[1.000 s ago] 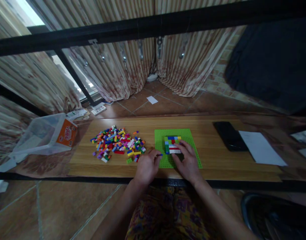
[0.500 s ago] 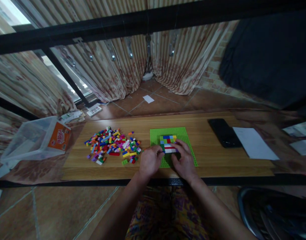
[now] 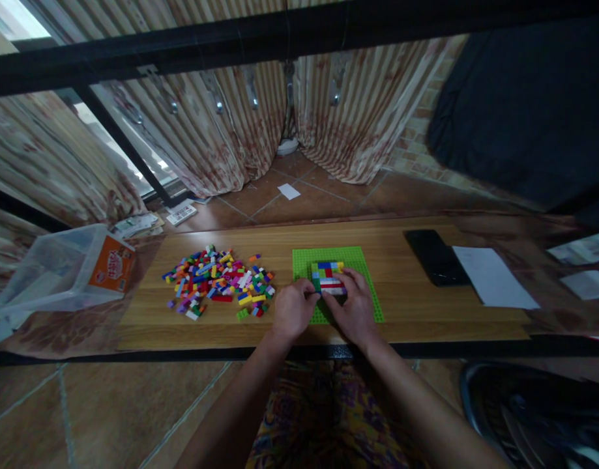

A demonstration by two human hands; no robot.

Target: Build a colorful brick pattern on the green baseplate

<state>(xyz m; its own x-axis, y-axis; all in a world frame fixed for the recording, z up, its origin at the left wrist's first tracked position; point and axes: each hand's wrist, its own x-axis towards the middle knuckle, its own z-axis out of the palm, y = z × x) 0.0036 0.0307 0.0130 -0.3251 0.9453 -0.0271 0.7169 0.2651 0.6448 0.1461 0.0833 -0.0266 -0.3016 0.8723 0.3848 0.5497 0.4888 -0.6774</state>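
A low build of toy bricks point(image 3: 327, 274) in blue, red, yellow, green and white stands on a green studded baseplate point(image 3: 303, 258). At its near left corner my left hand point(image 3: 293, 309) is closed in a pinch. A speck of blue shows by the fingertips, but the hand mostly hides what they hold. My right hand point(image 3: 355, 307) grips the build, its fingers along the right side and its thumb at the near edge, close to the left fingertips. Part of the build's right side is covered by these fingers.
Left of the baseplate lies a loose pile of colourful bricks point(image 3: 216, 277) on the wooden board point(image 3: 407, 319). A clear plastic box point(image 3: 59, 273) with an orange label stands at far left. To the right are a black phone-like slab point(image 3: 433, 257) and white paper point(image 3: 495, 277).
My right thumb has moved left along the near edge of the build, towards the left fingertips. My left hand keeps its pinch at the corner. The whole view has shifted slightly.
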